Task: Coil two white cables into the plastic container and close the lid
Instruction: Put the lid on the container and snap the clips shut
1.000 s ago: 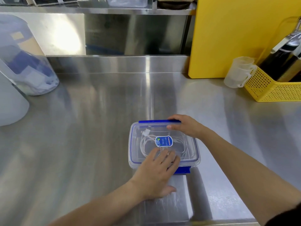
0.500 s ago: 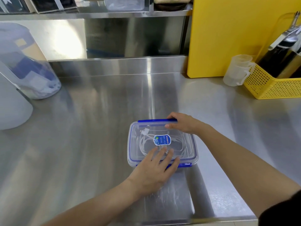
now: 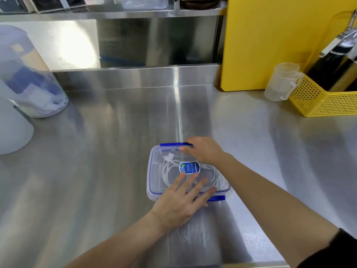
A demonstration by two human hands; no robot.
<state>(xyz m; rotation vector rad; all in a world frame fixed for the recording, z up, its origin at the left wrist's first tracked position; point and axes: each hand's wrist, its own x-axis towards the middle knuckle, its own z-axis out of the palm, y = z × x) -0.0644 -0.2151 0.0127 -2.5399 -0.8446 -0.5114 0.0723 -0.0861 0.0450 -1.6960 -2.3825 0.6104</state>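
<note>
A clear plastic container [image 3: 154, 175] with blue clips sits on the steel counter, its transparent lid [image 3: 158, 157] lying on top with a blue oval label [image 3: 190, 167]. White cables [image 3: 170, 171] lie coiled inside, seen through the lid. My left hand [image 3: 181, 202] rests flat on the lid's near edge with fingers spread, covering part of the near blue clip [image 3: 217, 198]. My right hand [image 3: 204, 151] lies on the lid's far right corner, fingers over the far blue clip [image 3: 170, 144].
A yellow board [image 3: 280, 41] leans at the back right beside a clear measuring cup [image 3: 280, 82] and a yellow basket [image 3: 324, 99] holding dark bottles. Clear and white containers [image 3: 25, 84] stand at the left. Bare steel counter [image 3: 96, 151] surrounds the box.
The near blue clip has swung from hanging below the rim to sticking out level. My right hand slid a little inward over the lid; my left hand stayed on the near edge.
</note>
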